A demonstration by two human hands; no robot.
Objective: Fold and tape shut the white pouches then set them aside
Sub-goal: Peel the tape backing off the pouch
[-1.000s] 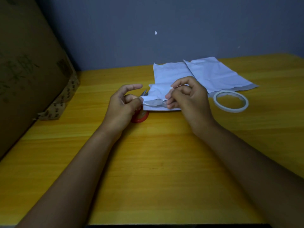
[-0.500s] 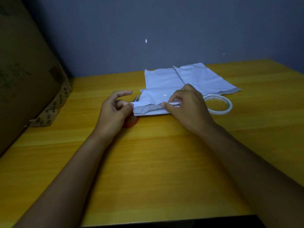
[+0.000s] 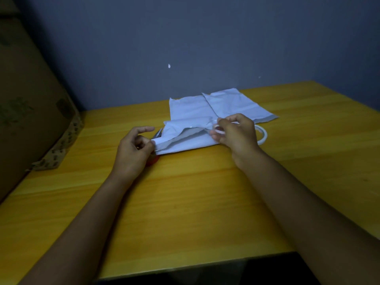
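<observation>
Head view: two bare forearms reach forward over a yellow wooden desk [image 3: 185, 202] toward a small pile of white pouches.
Left hand [image 3: 133, 149]: thumb and curled fingers pinch the left corner of the nearest pouch; the index finger sticks out straight above it.
Right hand [image 3: 236, 132]: fingers curled, pinching the right end of the same pouch's folded flap, with a small pale strip at the fingertips; what the strip is cannot be told.
Held pouch [image 3: 185, 140]: lies flat on the desk between the two hands, its top flap folded over and partly lifted, a grey inner edge showing along the fold.
Red object [image 3: 153, 160]: peeks out under the left hand, touching the pouch's left corner; mostly hidden.
Tape roll [image 3: 262, 135]: a white ring on the desk just beside the right hand, partly hidden by it.
Other pouches [image 3: 226, 105]: two flat white ones overlap behind the held one, nearer the wall.
Cardboard box [image 3: 30, 99]: stands at the desk's left edge.
Wall [image 3: 185, 38]: dark blue-grey, behind the desk.
</observation>
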